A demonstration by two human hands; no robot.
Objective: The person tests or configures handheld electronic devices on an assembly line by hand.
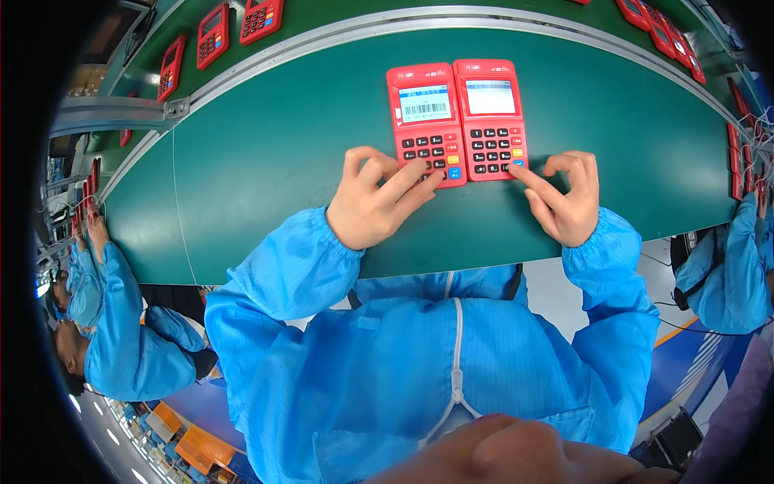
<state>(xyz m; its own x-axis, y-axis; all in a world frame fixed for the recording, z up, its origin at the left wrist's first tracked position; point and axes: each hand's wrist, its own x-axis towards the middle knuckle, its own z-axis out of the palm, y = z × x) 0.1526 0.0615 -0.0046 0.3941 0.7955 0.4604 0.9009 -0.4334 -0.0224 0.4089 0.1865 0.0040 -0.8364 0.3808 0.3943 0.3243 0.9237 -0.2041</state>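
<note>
While my half-curled left hand (372, 200) and right hand (566, 200) reach keys (477, 145), gripping nothing, oblong red plastic terminals (427, 129) point lengthwise away, screens (490, 98) farthest.

Left hand (367, 200) partly hides the keypad (436, 152) on the left terminal (427, 129) — print (426, 118) (beneath the barcode (426, 109)) unreadable.

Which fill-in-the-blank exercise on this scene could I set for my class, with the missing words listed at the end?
1. The table is coloured ______.
2. Of the two card readers lying side by side, the one with a barcode on its screen is on the person's ______.
3. The index finger of the right grip reaches the card reader on the person's ______.
4. The person's sleeves are coloured ______.

Missing words: green; left; right; blue.
</note>
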